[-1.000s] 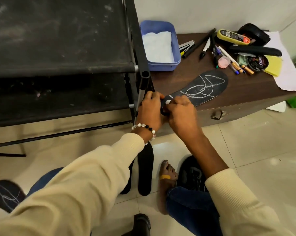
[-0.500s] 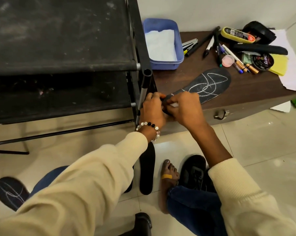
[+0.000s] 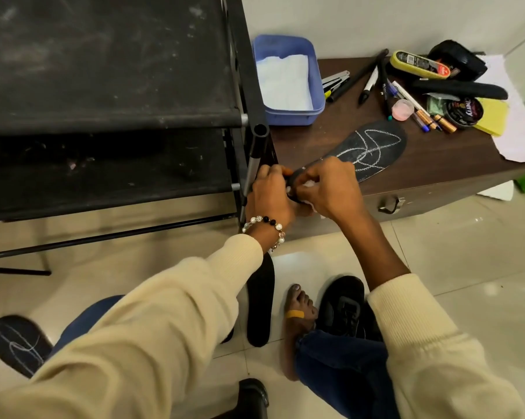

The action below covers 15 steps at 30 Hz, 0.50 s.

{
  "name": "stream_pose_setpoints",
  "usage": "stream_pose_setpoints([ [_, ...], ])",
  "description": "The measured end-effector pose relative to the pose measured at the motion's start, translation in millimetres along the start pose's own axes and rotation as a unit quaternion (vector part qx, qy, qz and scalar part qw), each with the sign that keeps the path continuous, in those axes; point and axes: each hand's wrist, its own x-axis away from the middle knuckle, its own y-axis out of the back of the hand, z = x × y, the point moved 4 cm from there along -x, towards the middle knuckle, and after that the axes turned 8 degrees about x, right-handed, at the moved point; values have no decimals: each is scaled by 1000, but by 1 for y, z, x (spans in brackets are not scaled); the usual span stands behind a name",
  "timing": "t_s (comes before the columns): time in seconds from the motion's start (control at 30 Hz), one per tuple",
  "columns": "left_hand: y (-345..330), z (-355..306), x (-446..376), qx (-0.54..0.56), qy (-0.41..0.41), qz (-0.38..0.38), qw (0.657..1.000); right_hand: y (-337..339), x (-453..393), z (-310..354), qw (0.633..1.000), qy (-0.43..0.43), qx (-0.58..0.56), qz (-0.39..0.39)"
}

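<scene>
A black shoe insole (image 3: 373,148) scribbled with white chalk lines lies on the brown cabinet top (image 3: 436,164), its heel end over the front edge. My left hand (image 3: 270,195), with a bead bracelet at the wrist, grips that heel end from the left. My right hand (image 3: 330,189) is curled over the same end and pinches a small white piece (image 3: 309,184), seemingly chalk or cloth, against the insole. The heel itself is mostly hidden by both hands.
A black shoe rack (image 3: 110,110) stands at left. A blue tub (image 3: 288,83) with white cloth, markers (image 3: 370,83), a polish tin (image 3: 463,111), a yellow sponge (image 3: 492,116) and paper (image 3: 518,140) crowd the cabinet. On the floor: another chalked insole (image 3: 19,343), a plain insole (image 3: 259,300), a black shoe (image 3: 342,306).
My right hand has slid a little right along the insole's heel end while the left keeps its grip. The view has shifted slightly.
</scene>
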Motion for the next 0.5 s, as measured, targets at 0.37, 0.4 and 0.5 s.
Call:
stream_pose_setpoints([
  [0.37, 0, -2, 1, -10, 1, -2, 1000, 5, -2, -4, 999, -20, 2, 25],
  [0.4, 0, -1, 1, -10, 2, -1, 1000, 5, 0, -5, 999, -15, 8, 35],
  [0.5, 0, -2, 1, -10, -3, -4, 1000, 1, -4, -4, 1000, -14, 15, 1],
])
